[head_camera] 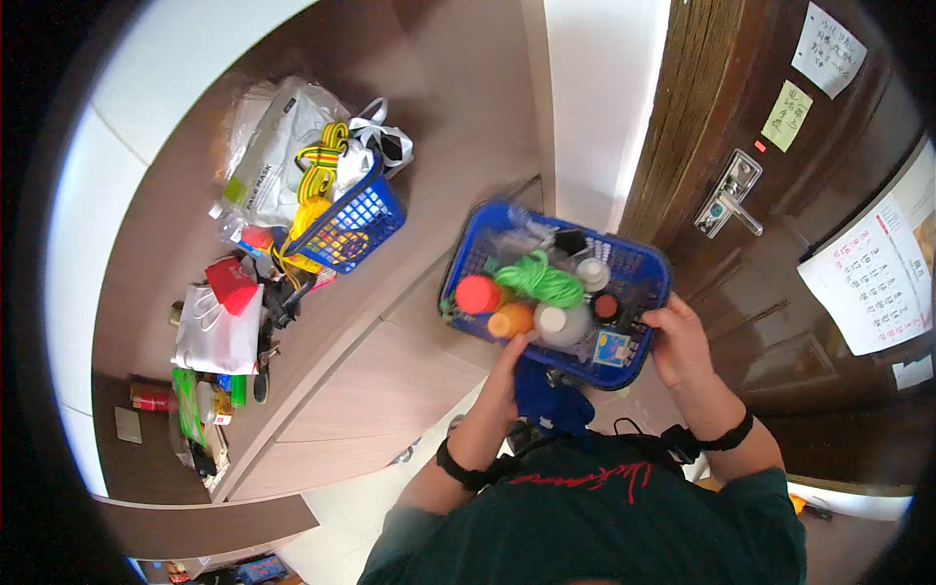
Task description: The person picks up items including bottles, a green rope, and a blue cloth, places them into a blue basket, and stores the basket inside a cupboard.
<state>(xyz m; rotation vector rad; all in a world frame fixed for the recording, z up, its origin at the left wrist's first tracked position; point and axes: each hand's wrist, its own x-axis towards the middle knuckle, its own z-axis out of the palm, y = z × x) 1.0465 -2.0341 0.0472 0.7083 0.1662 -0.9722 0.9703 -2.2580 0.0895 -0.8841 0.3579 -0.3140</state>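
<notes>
A blue plastic basket (636, 270) is held up in front of my body, slightly blurred. My left hand (506, 369) grips its near rim, with the thumb showing on top. At the right end, my right hand (676, 340) clasps the rim. Inside lie a bundle of green cord (541, 281), a red-capped container (477, 294) and an orange-capped one (510, 320). Beside them are a translucent bottle with a white cap (561, 325), another white cap (593, 274), a dark bottle with a reddish top (605, 307) and a small blue-and-yellow box (611, 349).
A brown cabinet top (453, 139) holds a second blue basket (358, 227), a face mask package (256, 161), a yellow-black strap (322, 164), a white bag (219, 344) and a red packet (231, 285). To the right stands a dark wooden door (775, 300) with a metal handle (731, 201).
</notes>
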